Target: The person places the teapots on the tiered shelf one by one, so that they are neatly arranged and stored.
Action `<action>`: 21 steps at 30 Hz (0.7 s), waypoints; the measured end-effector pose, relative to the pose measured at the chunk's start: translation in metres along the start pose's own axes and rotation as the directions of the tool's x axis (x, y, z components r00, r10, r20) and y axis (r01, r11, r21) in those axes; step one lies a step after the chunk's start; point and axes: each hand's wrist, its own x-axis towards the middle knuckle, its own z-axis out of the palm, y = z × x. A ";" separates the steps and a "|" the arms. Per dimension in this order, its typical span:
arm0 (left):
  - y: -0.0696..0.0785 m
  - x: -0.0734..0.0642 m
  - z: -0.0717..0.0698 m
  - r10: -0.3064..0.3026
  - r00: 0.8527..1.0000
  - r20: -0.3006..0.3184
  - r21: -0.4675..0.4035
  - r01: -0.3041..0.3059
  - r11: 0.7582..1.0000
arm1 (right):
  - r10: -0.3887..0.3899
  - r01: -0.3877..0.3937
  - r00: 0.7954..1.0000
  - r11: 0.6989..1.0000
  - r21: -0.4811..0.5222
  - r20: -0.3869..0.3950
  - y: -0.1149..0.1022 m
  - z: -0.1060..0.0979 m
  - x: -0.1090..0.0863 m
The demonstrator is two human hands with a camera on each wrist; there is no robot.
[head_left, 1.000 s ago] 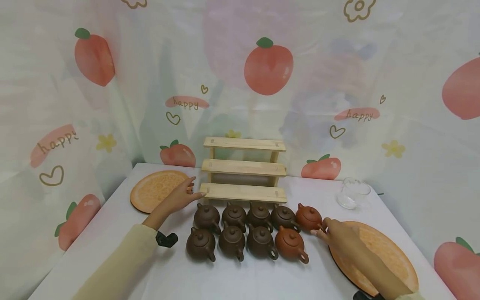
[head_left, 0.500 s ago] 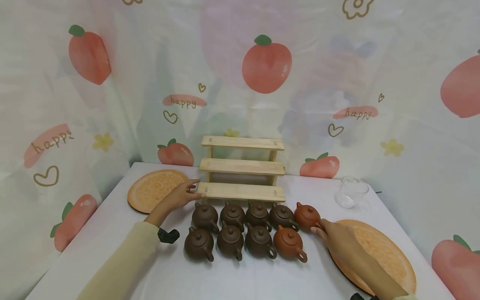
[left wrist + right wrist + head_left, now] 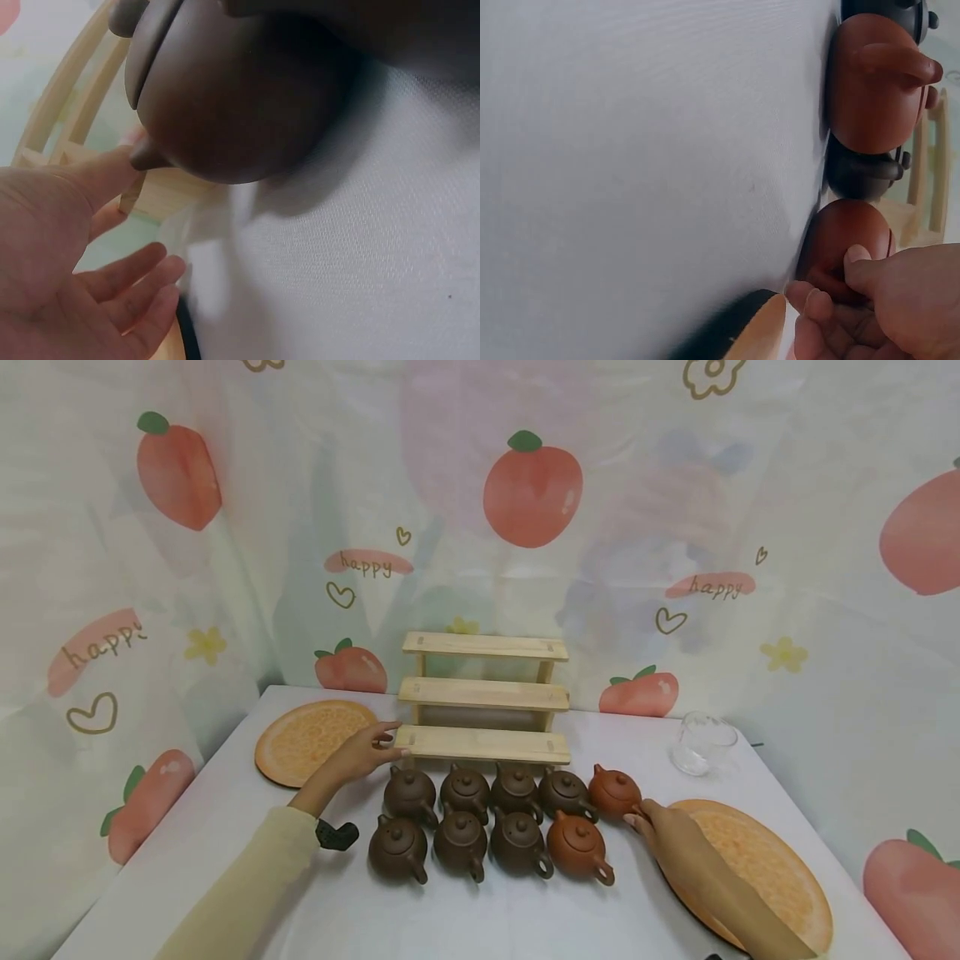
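Note:
My left hand [image 3: 360, 753] is at the left end of the three-tier wooden rack [image 3: 483, 745], thumb at the front of its lowest shelf and a finger behind. In the left wrist view, a dark brown teapot [image 3: 232, 97] stands close to that thumb, while the other fingers curve loosely. My right hand [image 3: 678, 839] pinches the handle of a reddish-brown teapot [image 3: 615, 792] at the right end of the back row. That pot appears to rest on the table. A second reddish-brown teapot [image 3: 577, 845] ends the front row.
Several dark brown teapots [image 3: 461, 841] fill both rows before the rack. A round orange-patterned mat [image 3: 757, 868] lies under my right forearm; another mat [image 3: 311, 739] lies at the left. A clear glass pitcher [image 3: 703, 745] stands back right. Printed cloth walls surround the table.
My right hand has closed its thumb and fingers on the reddish-brown teapot's handle. The left hand stays at the rack. The head view has shifted slightly.

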 end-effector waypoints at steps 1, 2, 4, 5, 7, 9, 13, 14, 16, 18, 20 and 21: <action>0.000 0.000 0.000 0.001 1.000 0.001 0.006 -0.001 1.000 | 0.000 0.000 1.000 1.000 0.002 -0.008 0.000 0.000 0.000; 0.001 -0.001 0.000 0.001 1.000 0.001 0.010 -0.001 1.000 | 0.004 -0.004 1.000 1.000 0.005 -0.016 0.001 0.001 0.000; 0.001 -0.001 0.000 0.000 1.000 0.004 0.023 -0.001 1.000 | 0.005 -0.005 0.999 1.000 0.005 -0.033 0.001 0.001 0.000; 0.002 -0.001 0.000 0.001 1.000 0.005 0.029 -0.001 1.000 | 0.008 -0.007 0.999 1.000 0.006 -0.037 0.002 0.001 0.000; 0.002 -0.001 -0.001 -0.003 1.000 0.001 0.049 0.003 0.999 | 0.002 -0.002 0.999 1.000 0.005 -0.050 0.003 0.001 0.000; 0.003 -0.001 -0.001 -0.007 1.000 -0.006 0.074 0.008 0.997 | -0.006 0.006 0.998 1.000 0.006 -0.056 0.003 0.001 0.000; 0.003 0.000 0.000 -0.028 1.000 -0.010 0.102 0.029 0.994 | -0.013 0.014 0.998 1.000 0.020 -0.058 0.003 -0.001 0.001; 0.003 0.000 0.000 -0.034 0.999 -0.011 0.102 0.035 0.994 | -0.015 0.016 0.998 1.000 0.021 -0.057 0.003 -0.002 0.002; 0.003 0.000 0.001 -0.045 0.999 -0.012 0.098 0.046 0.994 | -0.016 0.018 0.998 0.999 0.028 -0.058 0.002 -0.005 0.004; 0.002 0.000 0.002 -0.046 0.999 -0.018 0.093 0.047 0.995 | -0.019 0.021 0.998 0.999 0.031 -0.059 0.001 -0.009 0.007; 0.003 0.000 0.003 -0.041 0.999 -0.023 0.091 0.043 0.995 | -0.041 0.043 0.997 0.999 0.029 -0.071 0.000 -0.012 0.011; 0.003 0.000 0.003 -0.038 0.999 -0.024 0.092 0.040 0.995 | -0.047 0.049 0.996 0.998 0.027 -0.074 0.000 -0.014 0.013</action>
